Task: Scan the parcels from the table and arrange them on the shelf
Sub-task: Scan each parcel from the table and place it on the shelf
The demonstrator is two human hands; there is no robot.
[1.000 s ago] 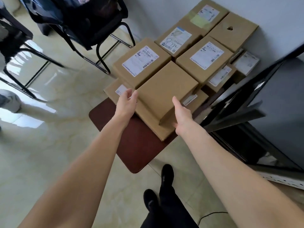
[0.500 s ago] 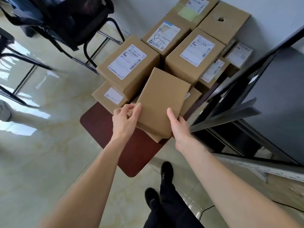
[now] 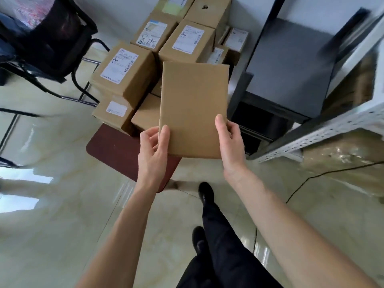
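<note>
Two hands hold one flat brown parcel (image 3: 193, 109) lifted clear above the near end of the dark red table (image 3: 116, 150). Left hand (image 3: 153, 150) grips the lower left edge, thumb on the top face, fingers curled under. Right hand (image 3: 229, 140) grips the lower right edge, thumb on top, fingers behind. Upward face of the parcel is plain cardboard, no label or print showing.

Several more cardboard boxes are stacked on the table behind it. Left box (image 3: 124, 73) carries a white shipping label with a barcode strip along one side; text too small to read. Low box (image 3: 113, 113) under it has a small white sticker, unreadable. Box behind (image 3: 153, 32) has a white label with blue top band and black handwriting, looks like "872" but not sure. Middle box (image 3: 187, 41) has a white printed label with barcode, illegible. Far box (image 3: 207, 9) is plain with a small hole on top. Small box (image 3: 236, 38) at right, white label, blurred.

Grey metal shelf (image 3: 291, 65) stands right of the table, with a perforated light-grey upright (image 3: 324, 134) nearer. Black chair (image 3: 52, 38) at upper left. Glossy tiled floor (image 3: 62, 204); dark trousers and black shoe (image 3: 205, 192) below.
</note>
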